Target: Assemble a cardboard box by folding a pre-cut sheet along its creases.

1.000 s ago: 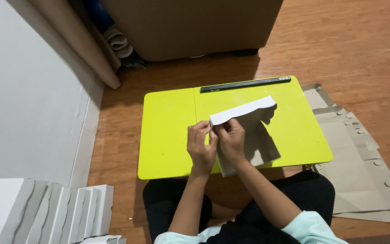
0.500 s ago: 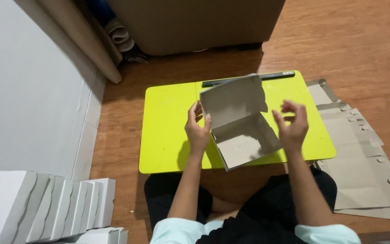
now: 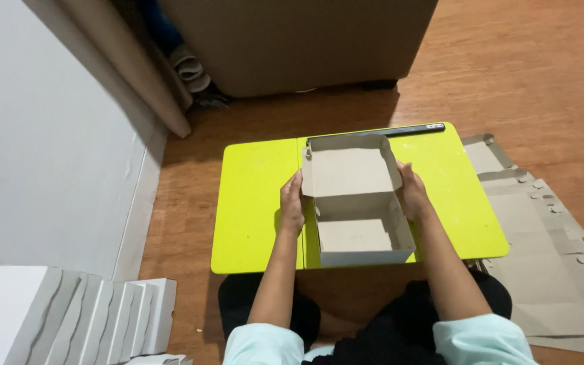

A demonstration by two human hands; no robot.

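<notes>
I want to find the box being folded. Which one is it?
Look at the bright yellow-green table on the wooden floor. On it sits an open grey cardboard box, lid flap up, with the left hand and right hand at its sides. The white boxes by the wall are closed.

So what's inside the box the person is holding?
The cardboard box looks empty: only its bare brown bottom shows, with the lid flap standing open behind. The left hand and right hand hold its sides. The near wall hides a strip of the bottom.
</notes>
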